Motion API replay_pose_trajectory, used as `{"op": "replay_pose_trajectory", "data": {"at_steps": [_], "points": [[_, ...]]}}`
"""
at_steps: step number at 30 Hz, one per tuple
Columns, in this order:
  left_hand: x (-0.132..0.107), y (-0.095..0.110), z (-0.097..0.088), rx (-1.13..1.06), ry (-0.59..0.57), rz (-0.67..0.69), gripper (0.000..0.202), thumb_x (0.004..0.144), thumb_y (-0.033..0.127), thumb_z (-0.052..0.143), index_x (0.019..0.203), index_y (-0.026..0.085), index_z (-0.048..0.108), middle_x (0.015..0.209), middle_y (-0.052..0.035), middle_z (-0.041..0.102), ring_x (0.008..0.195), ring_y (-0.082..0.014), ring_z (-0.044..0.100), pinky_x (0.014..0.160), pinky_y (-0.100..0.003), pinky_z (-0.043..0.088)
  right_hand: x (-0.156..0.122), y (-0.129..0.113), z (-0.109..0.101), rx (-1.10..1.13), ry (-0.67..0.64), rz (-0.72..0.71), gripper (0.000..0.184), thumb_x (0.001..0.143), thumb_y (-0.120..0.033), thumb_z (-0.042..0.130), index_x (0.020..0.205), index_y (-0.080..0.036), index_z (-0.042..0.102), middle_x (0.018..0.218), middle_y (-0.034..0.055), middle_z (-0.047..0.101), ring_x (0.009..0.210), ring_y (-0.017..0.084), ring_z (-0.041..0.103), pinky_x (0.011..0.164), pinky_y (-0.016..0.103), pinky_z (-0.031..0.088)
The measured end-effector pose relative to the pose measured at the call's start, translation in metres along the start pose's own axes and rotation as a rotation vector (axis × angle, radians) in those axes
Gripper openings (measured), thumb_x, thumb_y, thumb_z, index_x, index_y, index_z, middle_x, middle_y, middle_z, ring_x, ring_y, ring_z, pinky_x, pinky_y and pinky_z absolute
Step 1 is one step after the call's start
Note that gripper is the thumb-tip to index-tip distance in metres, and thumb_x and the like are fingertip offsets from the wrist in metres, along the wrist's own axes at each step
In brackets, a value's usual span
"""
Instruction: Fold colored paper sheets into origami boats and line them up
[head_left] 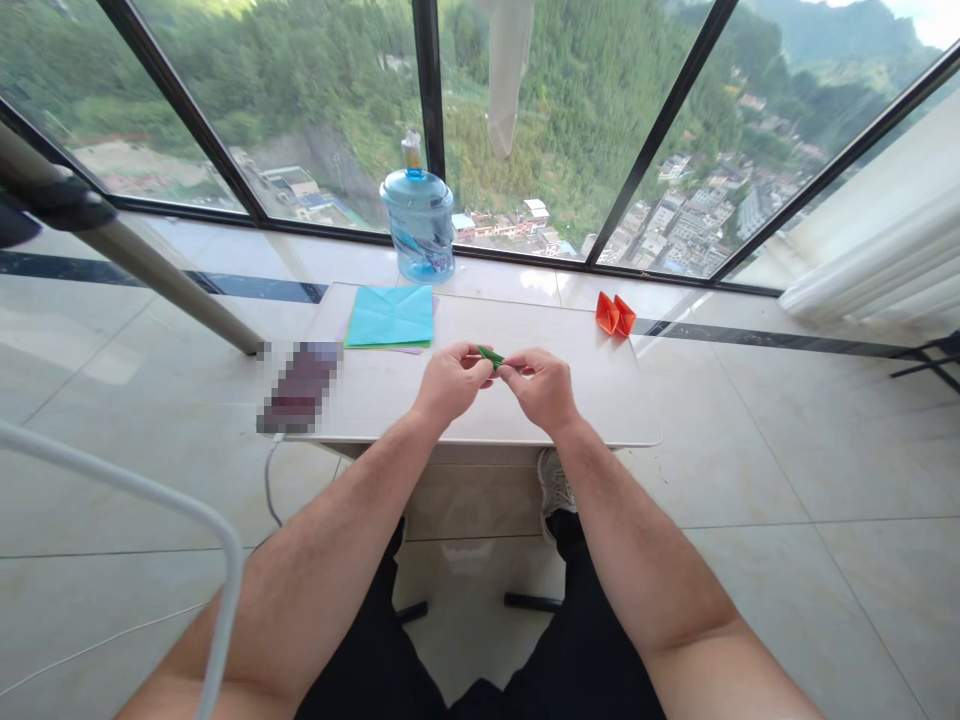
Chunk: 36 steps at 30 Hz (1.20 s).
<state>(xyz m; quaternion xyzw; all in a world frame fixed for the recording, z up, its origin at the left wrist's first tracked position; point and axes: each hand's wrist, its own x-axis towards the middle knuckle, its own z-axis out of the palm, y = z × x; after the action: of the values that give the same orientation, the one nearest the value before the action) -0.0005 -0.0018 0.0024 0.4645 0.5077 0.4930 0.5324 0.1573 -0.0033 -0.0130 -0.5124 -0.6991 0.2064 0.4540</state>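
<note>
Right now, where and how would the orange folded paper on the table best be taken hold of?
Probably pinch the orange folded paper lightly by one of its two peaks, coming from above on the near side: it stands points up, and the notch between seems to leave room for a fingertip. The right hand is the nearer one, though it holds the green paper.

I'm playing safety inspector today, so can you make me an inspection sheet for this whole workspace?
Surface: white table, light-coloured top.
Things in use: folded green paper in the hands; paper stack, blue sheet on top; orange folded paper near the far right corner.
Clutter: pixelated dark item at the table's left end; can't tell what.
Hands: left hand and right hand both pinch the green paper.
Cables: grey cable below the pixelated item; thin white cable at left.
Surroundings: blue water jug by big windows; tiled floor.
</note>
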Motion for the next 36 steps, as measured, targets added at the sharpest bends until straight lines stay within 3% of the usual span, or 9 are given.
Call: {"op": "replay_pose_trajectory", "data": {"at_steps": [5, 10, 17, 23, 30, 36], "points": [[0.001, -0.006, -0.002, 0.173, -0.054, 0.114, 0.031, 0.074, 0.029, 0.068, 0.099, 0.014, 0.079, 0.083, -0.0049, 0.077, 0.077, -0.0193, 0.071, 0.076, -0.032, 0.059, -0.001, -0.003, -0.002, -0.156, -0.004, 0.002, 0.010, 0.089, -0.024, 0.065, 0.087, -0.021, 0.074, 0.091, 0.0041, 0.071, 0.082, 0.017, 0.065, 0.078, 0.030, 0.050], [-0.001, -0.007, -0.001, 0.272, -0.074, 0.174, 0.042, 0.076, 0.032, 0.069, 0.113, 0.015, 0.079, 0.096, -0.0053, 0.079, 0.086, -0.0204, 0.071, 0.078, -0.030, 0.057, -0.003, -0.012, -0.003, -0.391, -0.049, -0.033, 0.019, 0.093, -0.029, 0.062, 0.078, -0.021, 0.071, 0.089, 0.0054, 0.065, 0.087, 0.019, 0.060, 0.076, 0.030, 0.044], [-0.004, -0.005, 0.000, 0.194, -0.138, 0.066, 0.028, 0.075, 0.033, 0.071, 0.097, 0.019, 0.082, 0.081, 0.0000, 0.075, 0.076, -0.0176, 0.069, 0.075, -0.029, 0.060, -0.004, -0.021, -0.004, -0.504, -0.141, -0.050, 0.020, 0.094, -0.025, 0.058, 0.079, -0.022, 0.070, 0.087, 0.0048, 0.070, 0.087, 0.019, 0.061, 0.073, 0.029, 0.040], [-0.009, 0.000, 0.006, 0.060, -0.168, -0.032, 0.026, 0.071, 0.034, 0.074, 0.089, 0.017, 0.081, 0.083, -0.0010, 0.075, 0.078, -0.0166, 0.069, 0.077, -0.030, 0.063, -0.002, -0.023, -0.002, -0.487, -0.177, -0.041, 0.022, 0.091, -0.016, 0.056, 0.075, -0.021, 0.070, 0.082, 0.0041, 0.073, 0.078, 0.018, 0.062, 0.072, 0.028, 0.039], [-0.007, -0.001, 0.005, 0.029, -0.067, -0.066, 0.028, 0.069, 0.032, 0.075, 0.091, 0.015, 0.081, 0.087, -0.0043, 0.078, 0.079, -0.0175, 0.071, 0.076, -0.030, 0.063, -0.001, -0.020, 0.000, -0.468, -0.157, 0.086, 0.018, 0.092, -0.025, 0.061, 0.081, -0.022, 0.074, 0.084, 0.0056, 0.077, 0.075, 0.019, 0.065, 0.068, 0.029, 0.039], [-0.007, 0.003, 0.006, -0.013, -0.037, -0.078, 0.027, 0.067, 0.029, 0.075, 0.089, 0.014, 0.080, 0.085, -0.0055, 0.077, 0.077, -0.0172, 0.071, 0.075, -0.030, 0.063, -0.002, -0.017, -0.001, -0.462, -0.172, 0.069, 0.018, 0.091, -0.020, 0.060, 0.081, -0.022, 0.076, 0.083, 0.0065, 0.077, 0.076, 0.020, 0.067, 0.069, 0.029, 0.041]]}}
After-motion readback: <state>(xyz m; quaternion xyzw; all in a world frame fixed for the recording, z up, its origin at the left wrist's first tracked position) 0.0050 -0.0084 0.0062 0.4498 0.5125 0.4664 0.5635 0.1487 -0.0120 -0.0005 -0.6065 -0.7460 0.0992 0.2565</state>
